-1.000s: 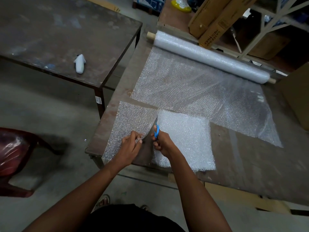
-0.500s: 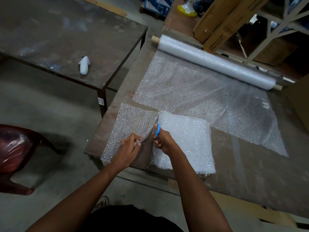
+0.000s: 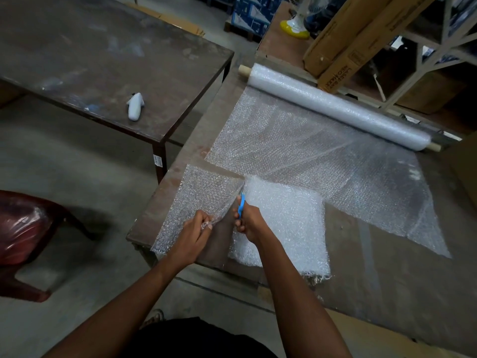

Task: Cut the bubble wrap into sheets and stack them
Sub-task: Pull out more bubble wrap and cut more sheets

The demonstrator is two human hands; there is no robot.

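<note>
Bubble wrap (image 3: 309, 151) unrolled from roll (image 3: 335, 104) across wooden table (image 3: 387, 293), left hand (image 3: 192, 236) pinching partly cut sheet (image 3: 206, 197), right hand (image 3: 249, 223) gripping blue-handled scissors (image 3: 241, 205) beside stacked sheets (image 3: 289, 223), cardboard box (image 3: 343, 65) lettering illegible.

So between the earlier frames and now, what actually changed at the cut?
The scissors in the right hand advanced up the cut away from the person, nearly reaching the sheet's far edge. The left hand still pinches the near edge of the partly cut sheet. The stack and roll stayed put.
</note>
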